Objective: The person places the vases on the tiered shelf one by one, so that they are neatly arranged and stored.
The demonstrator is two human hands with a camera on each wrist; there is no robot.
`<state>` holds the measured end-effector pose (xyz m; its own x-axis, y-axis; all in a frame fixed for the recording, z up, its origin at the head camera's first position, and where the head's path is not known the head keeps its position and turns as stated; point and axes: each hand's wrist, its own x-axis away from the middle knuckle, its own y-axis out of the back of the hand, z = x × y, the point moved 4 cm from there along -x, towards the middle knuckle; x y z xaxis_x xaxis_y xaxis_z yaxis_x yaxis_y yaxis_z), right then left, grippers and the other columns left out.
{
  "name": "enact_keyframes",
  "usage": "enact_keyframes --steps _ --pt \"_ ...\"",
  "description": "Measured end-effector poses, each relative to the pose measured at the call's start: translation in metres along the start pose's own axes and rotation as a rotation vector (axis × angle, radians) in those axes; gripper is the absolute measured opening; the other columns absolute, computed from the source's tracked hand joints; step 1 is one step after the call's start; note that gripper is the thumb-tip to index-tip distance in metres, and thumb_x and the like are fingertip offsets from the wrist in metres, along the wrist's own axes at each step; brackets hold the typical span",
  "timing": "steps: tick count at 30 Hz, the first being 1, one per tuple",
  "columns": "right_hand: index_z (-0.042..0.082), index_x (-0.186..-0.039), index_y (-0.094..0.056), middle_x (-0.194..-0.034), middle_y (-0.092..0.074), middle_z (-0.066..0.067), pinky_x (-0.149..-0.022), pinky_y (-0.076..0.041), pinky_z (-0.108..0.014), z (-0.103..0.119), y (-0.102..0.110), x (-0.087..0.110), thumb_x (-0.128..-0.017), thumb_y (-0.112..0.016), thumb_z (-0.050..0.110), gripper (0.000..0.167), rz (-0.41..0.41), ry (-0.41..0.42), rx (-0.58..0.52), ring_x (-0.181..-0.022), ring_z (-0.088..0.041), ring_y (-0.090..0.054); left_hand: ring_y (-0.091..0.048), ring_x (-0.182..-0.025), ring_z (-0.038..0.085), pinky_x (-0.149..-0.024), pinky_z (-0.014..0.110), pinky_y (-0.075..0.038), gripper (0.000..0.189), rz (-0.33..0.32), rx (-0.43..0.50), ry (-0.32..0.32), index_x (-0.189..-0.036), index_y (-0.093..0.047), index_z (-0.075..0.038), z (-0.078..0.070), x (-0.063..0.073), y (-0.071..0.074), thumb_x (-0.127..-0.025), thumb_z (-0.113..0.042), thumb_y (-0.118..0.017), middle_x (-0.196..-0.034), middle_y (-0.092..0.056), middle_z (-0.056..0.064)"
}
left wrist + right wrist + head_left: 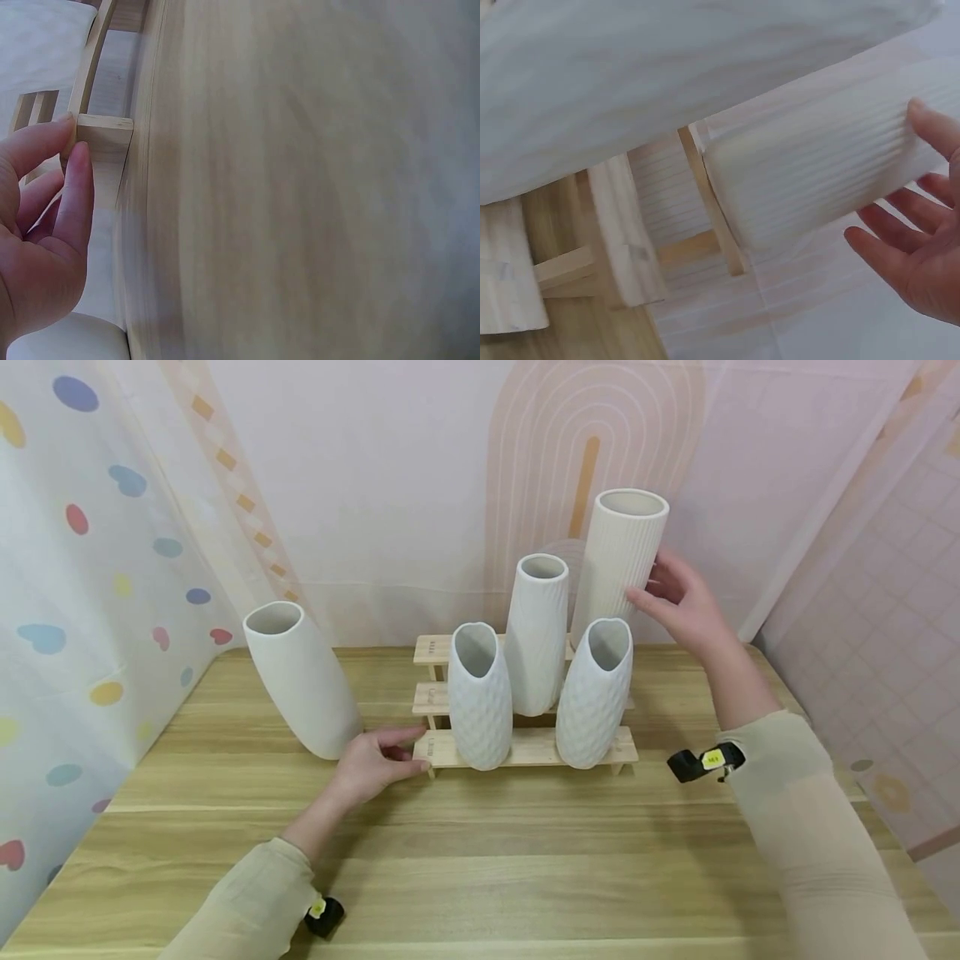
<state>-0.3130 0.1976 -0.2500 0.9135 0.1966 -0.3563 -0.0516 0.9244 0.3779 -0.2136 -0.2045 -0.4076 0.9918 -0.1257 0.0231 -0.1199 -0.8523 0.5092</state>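
A three-step wooden display stand point(534, 748) carries several white vases. At its left end, my left hand point(372, 766) pinches the bottom board point(106, 129) between thumb and finger. A tall ribbed vase point(622, 543) stands at the top step's right. My right hand point(681, 602) holds it from the right, thumb on its front and fingers round the side. In the right wrist view, the ribbed vase's base point(739, 195) is right at the top board. Two dimpled vases, left point(481, 710) and right point(595, 706), stand on the bottom step. A slimmer vase point(537, 635) rises between them on the middle step.
A smooth white vase point(303, 681) stands on the wooden table point(480, 877) left of the stand, close behind my left hand. A patterned curtain point(375, 485) hangs at the table's back edge, with a dotted one point(97, 577) along the left.
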Motion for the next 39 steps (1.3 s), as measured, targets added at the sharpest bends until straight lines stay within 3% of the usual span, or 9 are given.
enact_keyframes --steps 4,11,20,30,34,39 --pt "0.009 -0.152 -0.04 -0.143 -0.052 -0.017 -0.103 -0.044 -0.034 -0.009 0.006 0.019 -0.096 -0.065 0.013 0.061 -0.013 -0.009 -0.002 -0.125 -0.021 -0.053 -0.061 -0.089 0.019 -0.068 0.026 -0.051 0.053 0.002 -0.004 0.001 -0.128 -0.068 -0.007 0.0 0.0 -0.001 -0.078 -0.017 -0.086 -0.121 -0.066 0.013" --pt "0.001 -0.148 -0.042 -0.137 -0.056 -0.022 -0.093 -0.046 -0.017 -0.033 0.009 0.056 -0.099 -0.062 0.012 0.054 0.001 0.007 0.031 -0.115 -0.006 -0.057 -0.061 -0.089 0.02 -0.068 0.025 -0.051 0.053 0.001 -0.012 -0.018 -0.129 -0.067 -0.006 -0.002 0.001 -0.002 -0.08 -0.016 -0.084 -0.124 -0.065 0.014" --pt "-0.008 -0.142 -0.044 -0.133 -0.053 -0.032 -0.09 -0.047 -0.016 -0.069 -0.01 0.1 -0.097 -0.061 0.003 0.049 0.046 -0.035 -0.041 -0.11 -0.003 -0.059 -0.061 -0.092 0.021 -0.071 0.026 -0.052 0.053 0.015 -0.03 -0.058 -0.133 -0.063 -0.005 -0.002 0.004 -0.003 -0.084 -0.015 -0.081 -0.133 -0.059 0.016" --pt "-0.011 -0.14 -0.045 -0.136 -0.051 -0.032 -0.087 -0.048 -0.016 -0.091 -0.027 0.132 -0.094 -0.065 -0.001 0.051 0.117 -0.077 -0.053 -0.109 -0.002 -0.059 -0.064 -0.104 0.029 -0.078 0.034 -0.057 0.06 0.172 0.217 -0.042 -0.145 -0.047 0.002 0.007 0.013 -0.005 -0.091 -0.007 -0.072 -0.143 -0.047 0.027" --pt "-0.009 -0.141 -0.045 -0.136 -0.052 -0.03 -0.089 -0.046 -0.015 -0.095 -0.03 0.14 -0.094 -0.066 0.0 0.053 0.136 -0.102 -0.049 -0.11 -0.002 -0.058 -0.066 -0.102 0.03 -0.078 0.035 -0.057 0.058 0.189 0.22 -0.094 -0.143 -0.047 0.006 0.005 0.022 0.001 -0.092 -0.007 -0.071 -0.138 -0.05 0.029" --pt "-0.006 -0.141 -0.046 -0.135 -0.053 -0.029 -0.09 -0.046 -0.016 -0.098 -0.033 0.146 -0.094 -0.067 0.003 0.052 0.142 -0.12 -0.061 -0.111 -0.003 -0.059 -0.066 -0.098 0.019 -0.076 0.032 -0.057 0.053 0.135 0.122 -0.17 -0.139 -0.052 0.006 0.001 0.039 0.023 -0.092 -0.009 -0.071 -0.128 -0.06 0.026"
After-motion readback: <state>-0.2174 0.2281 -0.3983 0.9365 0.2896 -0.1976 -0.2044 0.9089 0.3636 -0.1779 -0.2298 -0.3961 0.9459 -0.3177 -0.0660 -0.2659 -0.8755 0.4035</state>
